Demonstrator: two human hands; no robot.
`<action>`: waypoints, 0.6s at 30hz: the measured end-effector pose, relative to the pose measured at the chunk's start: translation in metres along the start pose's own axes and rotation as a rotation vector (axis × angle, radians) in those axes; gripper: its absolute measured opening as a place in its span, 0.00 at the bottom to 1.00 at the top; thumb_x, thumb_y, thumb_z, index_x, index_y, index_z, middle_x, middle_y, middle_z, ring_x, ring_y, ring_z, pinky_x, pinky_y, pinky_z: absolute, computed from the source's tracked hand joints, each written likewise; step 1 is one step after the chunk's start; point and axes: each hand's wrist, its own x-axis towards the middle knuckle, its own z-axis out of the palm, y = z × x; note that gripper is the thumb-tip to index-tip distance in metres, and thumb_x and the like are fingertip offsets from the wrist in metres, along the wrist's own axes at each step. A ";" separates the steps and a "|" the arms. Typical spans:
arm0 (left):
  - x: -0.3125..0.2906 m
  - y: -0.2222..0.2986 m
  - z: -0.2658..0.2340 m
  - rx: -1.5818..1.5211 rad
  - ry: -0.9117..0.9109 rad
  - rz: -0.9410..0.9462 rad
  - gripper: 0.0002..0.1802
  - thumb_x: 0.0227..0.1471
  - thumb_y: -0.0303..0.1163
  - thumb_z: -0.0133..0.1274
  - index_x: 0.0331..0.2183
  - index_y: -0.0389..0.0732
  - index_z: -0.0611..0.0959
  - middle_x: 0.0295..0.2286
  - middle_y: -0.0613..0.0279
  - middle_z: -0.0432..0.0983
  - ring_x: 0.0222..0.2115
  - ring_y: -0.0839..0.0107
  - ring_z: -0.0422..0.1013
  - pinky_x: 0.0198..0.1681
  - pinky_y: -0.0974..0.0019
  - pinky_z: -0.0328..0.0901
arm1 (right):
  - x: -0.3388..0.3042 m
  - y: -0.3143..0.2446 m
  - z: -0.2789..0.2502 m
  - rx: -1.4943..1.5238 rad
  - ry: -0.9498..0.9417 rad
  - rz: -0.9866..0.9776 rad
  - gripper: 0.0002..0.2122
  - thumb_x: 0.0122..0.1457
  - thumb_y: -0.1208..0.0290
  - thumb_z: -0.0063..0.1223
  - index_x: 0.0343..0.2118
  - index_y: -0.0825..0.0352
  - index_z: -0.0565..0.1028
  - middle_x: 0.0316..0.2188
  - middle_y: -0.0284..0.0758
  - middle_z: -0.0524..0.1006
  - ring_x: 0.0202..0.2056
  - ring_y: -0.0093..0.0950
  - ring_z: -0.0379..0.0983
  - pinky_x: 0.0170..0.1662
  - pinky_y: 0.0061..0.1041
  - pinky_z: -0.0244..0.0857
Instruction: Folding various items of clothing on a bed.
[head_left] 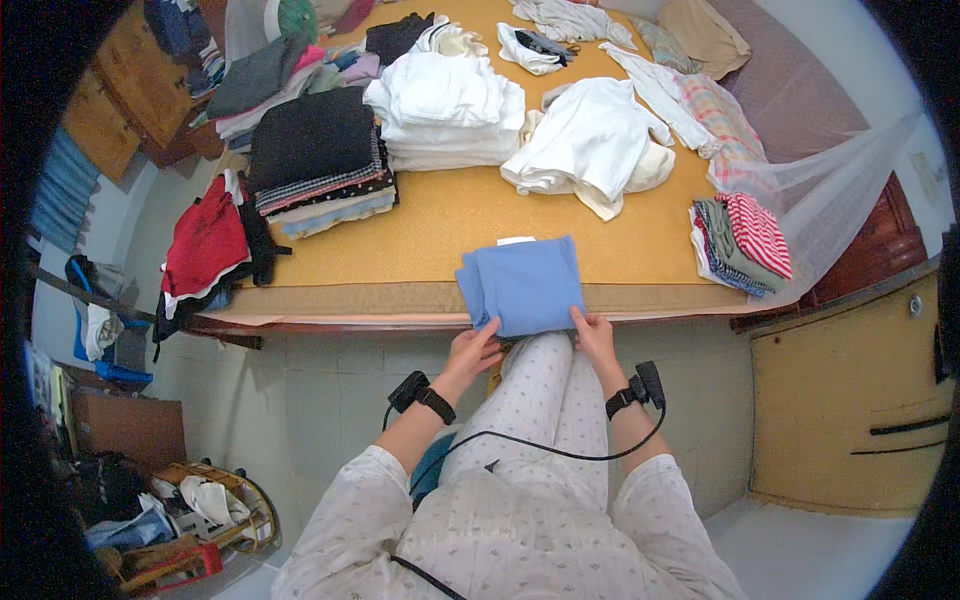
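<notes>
Head view: the broad bed (pixel 440 245) carried several sorted piles. Folding looked well advanced, judging by the white stack (pixel 447 115), the dark-topped stack (pixel 318 140) and the smaller stack topped with red stripes (pixel 755 225). The loosely heaped white garments (pixel 592 130) and the rumpled red garment (pixel 208 235) seemed left to do. The blue cloth (pixel 530 285), already squared into layers, lay across the bed's near edge, above the person's knees. Both forearms reached forward, slightly converging. The left hand (pixel 475 353) pinched its near left corner; the right hand (pixel 595 335) held the near right corner, the grips narrow.
</notes>
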 end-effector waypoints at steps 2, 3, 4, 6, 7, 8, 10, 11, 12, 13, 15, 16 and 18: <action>-0.001 0.002 0.010 -0.028 0.003 0.022 0.30 0.40 0.45 0.61 0.38 0.33 0.71 0.35 0.58 0.67 0.38 0.68 0.66 0.37 0.63 0.69 | 0.004 0.002 -0.002 0.004 -0.007 0.032 0.25 0.46 0.50 0.58 0.34 0.72 0.70 0.23 0.34 0.70 0.20 0.21 0.67 0.19 0.19 0.62; -0.001 0.003 0.016 -0.031 -0.016 0.071 0.28 0.39 0.43 0.62 0.37 0.33 0.72 0.34 0.58 0.68 0.37 0.68 0.67 0.36 0.64 0.70 | 0.006 0.003 -0.005 0.008 -0.012 0.067 0.25 0.46 0.51 0.58 0.34 0.71 0.69 0.23 0.33 0.70 0.19 0.21 0.66 0.19 0.19 0.62; 0.000 0.003 0.015 -0.039 -0.020 0.121 0.27 0.38 0.40 0.63 0.37 0.33 0.72 0.34 0.58 0.68 0.35 0.68 0.67 0.34 0.64 0.70 | 0.001 -0.005 -0.004 0.009 -0.020 0.065 0.25 0.46 0.51 0.58 0.34 0.71 0.69 0.23 0.33 0.70 0.19 0.21 0.66 0.19 0.19 0.62; 0.004 0.003 0.009 -0.049 0.046 0.154 0.24 0.38 0.37 0.63 0.35 0.33 0.73 0.33 0.58 0.69 0.33 0.68 0.68 0.33 0.65 0.71 | -0.017 -0.034 0.000 0.136 -0.112 0.181 0.24 0.45 0.52 0.59 0.34 0.71 0.69 0.24 0.34 0.71 0.19 0.21 0.67 0.20 0.19 0.63; 0.005 0.003 0.012 -0.050 0.087 0.179 0.22 0.39 0.34 0.62 0.34 0.33 0.73 0.32 0.58 0.70 0.32 0.68 0.69 0.32 0.65 0.71 | -0.020 -0.038 -0.001 0.135 -0.108 0.177 0.24 0.45 0.52 0.59 0.34 0.71 0.69 0.24 0.34 0.71 0.19 0.21 0.67 0.20 0.19 0.63; 0.006 0.003 0.013 -0.051 0.082 0.181 0.22 0.39 0.34 0.62 0.34 0.33 0.73 0.32 0.58 0.70 0.32 0.68 0.69 0.32 0.65 0.71 | -0.024 -0.042 -0.002 0.176 -0.091 0.185 0.23 0.46 0.53 0.60 0.33 0.71 0.70 0.25 0.34 0.71 0.19 0.22 0.68 0.21 0.19 0.64; 0.007 0.004 0.009 -0.123 0.122 0.120 0.17 0.41 0.29 0.60 0.33 0.33 0.73 0.30 0.58 0.71 0.29 0.68 0.70 0.31 0.65 0.72 | -0.025 -0.046 -0.008 0.217 -0.069 0.191 0.22 0.46 0.54 0.60 0.32 0.71 0.70 0.25 0.34 0.72 0.20 0.22 0.70 0.21 0.18 0.65; 0.009 0.002 0.007 -0.122 0.116 0.121 0.17 0.41 0.29 0.60 0.33 0.33 0.73 0.30 0.58 0.71 0.29 0.68 0.70 0.31 0.65 0.72 | -0.024 -0.047 -0.012 0.248 -0.097 0.191 0.20 0.46 0.56 0.60 0.31 0.70 0.70 0.25 0.35 0.72 0.21 0.24 0.71 0.22 0.19 0.67; 0.010 0.001 0.005 -0.070 0.075 0.180 0.15 0.41 0.27 0.59 0.32 0.33 0.73 0.30 0.58 0.71 0.28 0.68 0.70 0.31 0.65 0.72 | -0.022 -0.047 -0.015 0.278 -0.126 0.191 0.18 0.47 0.59 0.60 0.29 0.70 0.70 0.25 0.35 0.72 0.22 0.25 0.72 0.23 0.20 0.68; 0.010 0.000 0.000 -0.021 0.044 0.240 0.14 0.42 0.26 0.58 0.32 0.32 0.73 0.30 0.58 0.71 0.28 0.69 0.70 0.32 0.65 0.72 | -0.025 -0.052 -0.014 0.278 -0.130 0.191 0.18 0.47 0.59 0.60 0.29 0.70 0.70 0.25 0.35 0.72 0.22 0.25 0.72 0.23 0.20 0.68; 0.013 0.002 -0.010 -0.126 0.028 0.160 0.14 0.42 0.25 0.58 0.32 0.32 0.73 0.30 0.58 0.71 0.28 0.69 0.70 0.32 0.65 0.72 | -0.033 -0.061 -0.012 0.457 -0.095 0.214 0.14 0.47 0.64 0.60 0.27 0.70 0.70 0.25 0.36 0.72 0.22 0.25 0.71 0.23 0.23 0.70; 0.015 0.003 -0.015 -0.228 0.005 0.080 0.14 0.42 0.25 0.58 0.32 0.32 0.73 0.30 0.58 0.71 0.28 0.69 0.70 0.32 0.65 0.72 | -0.035 -0.063 -0.013 0.458 -0.098 0.212 0.14 0.47 0.64 0.60 0.27 0.70 0.70 0.25 0.36 0.72 0.22 0.25 0.71 0.23 0.23 0.70; 0.017 0.004 -0.023 -0.239 0.003 0.077 0.14 0.41 0.25 0.58 0.33 0.32 0.73 0.30 0.58 0.71 0.28 0.69 0.70 0.32 0.66 0.72 | -0.040 -0.065 -0.015 0.443 -0.068 0.187 0.12 0.47 0.68 0.60 0.26 0.70 0.70 0.24 0.36 0.72 0.21 0.26 0.71 0.24 0.26 0.72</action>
